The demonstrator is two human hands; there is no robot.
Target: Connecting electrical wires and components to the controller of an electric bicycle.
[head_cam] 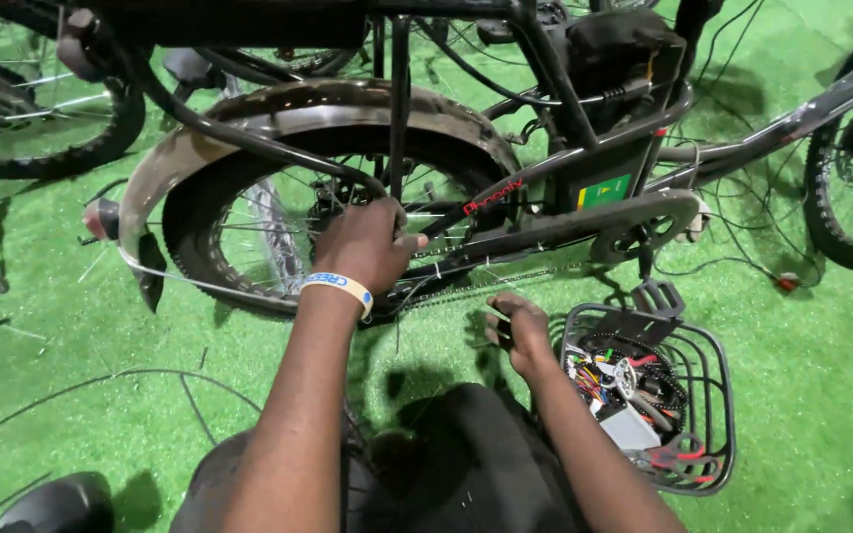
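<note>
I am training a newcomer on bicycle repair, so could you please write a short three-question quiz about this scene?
1. True or false: the left hand is at the hub of the rear wheel.
2. What lies just right of the right hand?
A. a wire basket of parts
B. a plastic bucket
C. a cardboard box
3. What does the person wear on the left wrist?

Key:
1. True; it is closed at the hub, though what it grips is hidden.
2. A, the wire basket, holding a chain, cables and small parts, on the green turf.
3. A light wristband.
</note>
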